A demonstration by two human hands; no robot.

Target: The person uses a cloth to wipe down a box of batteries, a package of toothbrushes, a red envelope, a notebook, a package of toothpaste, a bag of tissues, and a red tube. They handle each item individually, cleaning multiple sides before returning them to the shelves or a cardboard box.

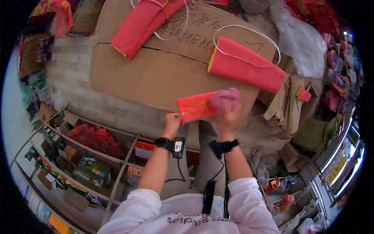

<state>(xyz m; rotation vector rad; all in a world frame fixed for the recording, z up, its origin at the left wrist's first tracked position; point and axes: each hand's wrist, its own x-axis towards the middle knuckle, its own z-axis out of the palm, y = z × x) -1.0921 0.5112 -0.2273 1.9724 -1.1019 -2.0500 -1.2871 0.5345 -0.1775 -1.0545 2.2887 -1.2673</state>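
Pinched at its left end, a flat red packet with gold lettering [196, 108] is in my left hand [173, 121], fingers closed on its edge. My right hand [226, 119] is blurred by motion, and a crumpled pink cloth [227, 97] is bunched in it. The cloth lies against the packet's right end. Both hands are over the near edge of a large cardboard sheet or box [132, 84] with handwriting on it. Beyond my right hand lies a folded red bag with a white cord handle [247, 64].
Another folded red bag [144, 27] with a white cord lies at the far left of the cardboard. Clear plastic wrap [302, 43] is bunched at the far right. Shelving with boxes [91, 171] stands on the near left; folded cardboard [286, 103] leans at right.
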